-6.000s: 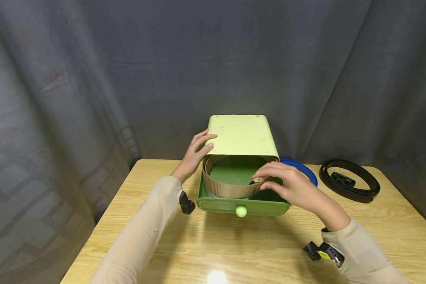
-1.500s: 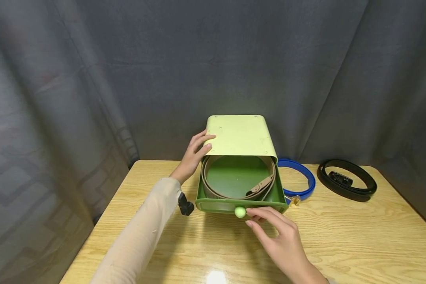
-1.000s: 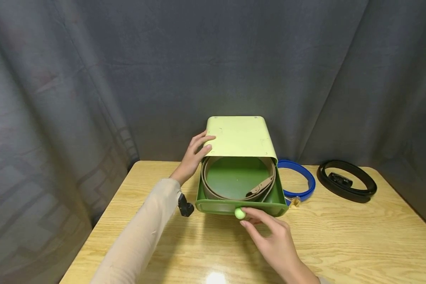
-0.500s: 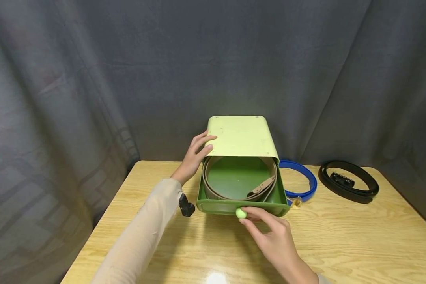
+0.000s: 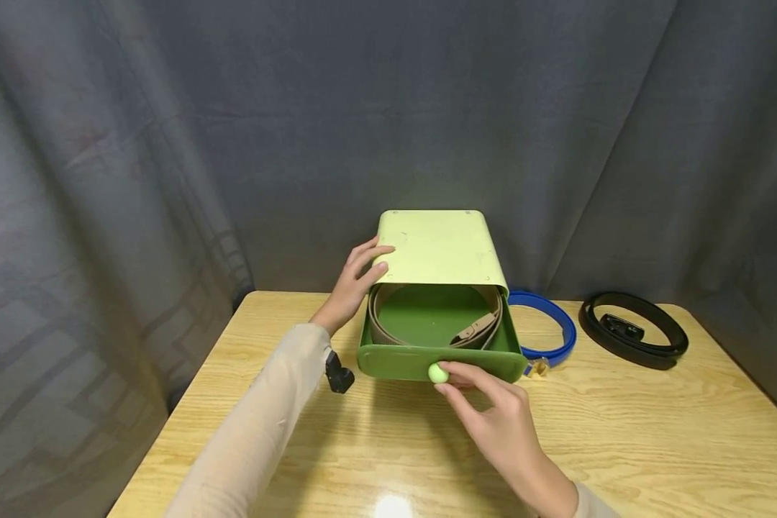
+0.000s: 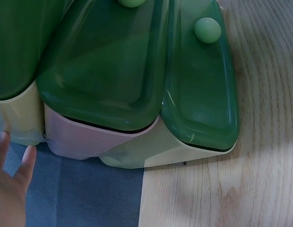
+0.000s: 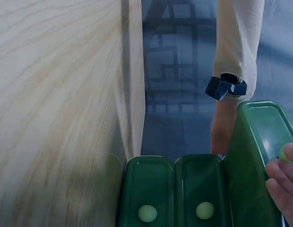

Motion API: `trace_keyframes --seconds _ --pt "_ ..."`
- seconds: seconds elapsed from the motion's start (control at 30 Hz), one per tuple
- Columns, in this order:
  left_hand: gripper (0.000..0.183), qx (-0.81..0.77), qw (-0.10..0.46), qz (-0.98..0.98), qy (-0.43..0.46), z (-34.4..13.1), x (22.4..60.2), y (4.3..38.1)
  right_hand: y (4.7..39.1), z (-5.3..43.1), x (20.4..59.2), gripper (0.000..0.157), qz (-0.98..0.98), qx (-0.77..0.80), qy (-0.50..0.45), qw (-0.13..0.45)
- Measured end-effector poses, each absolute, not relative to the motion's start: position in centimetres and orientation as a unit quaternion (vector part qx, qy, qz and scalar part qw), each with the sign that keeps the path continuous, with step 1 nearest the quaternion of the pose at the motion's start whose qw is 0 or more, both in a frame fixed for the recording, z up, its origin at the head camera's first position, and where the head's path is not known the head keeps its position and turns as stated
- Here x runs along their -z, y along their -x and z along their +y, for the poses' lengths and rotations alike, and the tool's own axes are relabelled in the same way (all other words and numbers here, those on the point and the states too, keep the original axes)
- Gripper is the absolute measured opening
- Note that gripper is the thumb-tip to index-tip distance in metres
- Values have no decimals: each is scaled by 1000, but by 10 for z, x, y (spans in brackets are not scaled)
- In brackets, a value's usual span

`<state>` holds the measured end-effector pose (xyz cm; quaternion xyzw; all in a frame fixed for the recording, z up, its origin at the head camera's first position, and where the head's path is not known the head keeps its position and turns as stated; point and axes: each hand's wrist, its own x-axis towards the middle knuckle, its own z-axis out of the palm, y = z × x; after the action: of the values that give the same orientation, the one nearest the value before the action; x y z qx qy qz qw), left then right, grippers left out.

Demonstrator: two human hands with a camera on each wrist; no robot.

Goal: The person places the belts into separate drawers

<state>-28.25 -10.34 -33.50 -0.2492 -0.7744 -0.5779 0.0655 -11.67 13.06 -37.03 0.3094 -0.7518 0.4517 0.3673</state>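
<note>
A pale yellow-green cabinet (image 5: 437, 248) stands at the back of the table, its green top drawer (image 5: 395, 362) pulled partway out. Coiled inside the drawer is a brown ribbed belt (image 5: 475, 327), its rear part hidden under the cabinet top. My left hand (image 5: 351, 284) rests against the cabinet's upper left edge, fingers extended. With thumb and fingers, my right hand (image 5: 501, 421) pinches the round light-green knob (image 5: 437, 373) on the drawer front. The right wrist view also shows fingers (image 7: 283, 187) at this knob.
To the right of the cabinet lies a coiled blue belt (image 5: 563, 327) with a gold buckle (image 5: 538, 367). Farther right is a coiled black belt (image 5: 650, 352). Two lower drawers (image 7: 149, 182) sit closed below the top one. A grey curtain (image 5: 427, 108) hangs behind the table.
My right hand has left the brown belt and taken the knob. The drawer has slid slightly inward, its front edge now higher in view. My left hand has stayed on the cabinet.
</note>
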Motion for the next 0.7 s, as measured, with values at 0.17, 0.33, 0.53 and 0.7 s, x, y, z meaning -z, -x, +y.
trace_keyframes --seconds 0.17,0.33,0.53,0.7 --pt "39 578 63 -775 248 -103 335 282 119 132 369 39 -756 -451 -306 362" --pt "39 572 58 -781 246 -102 335 283 120 133 368 39 -762 -450 -302 356" --pt "39 572 54 -782 244 -102 335 282 120 133 366 38 -767 -450 -296 349" --pt "39 573 55 -781 244 -101 334 281 122 133 364 39 -765 -456 -293 348"
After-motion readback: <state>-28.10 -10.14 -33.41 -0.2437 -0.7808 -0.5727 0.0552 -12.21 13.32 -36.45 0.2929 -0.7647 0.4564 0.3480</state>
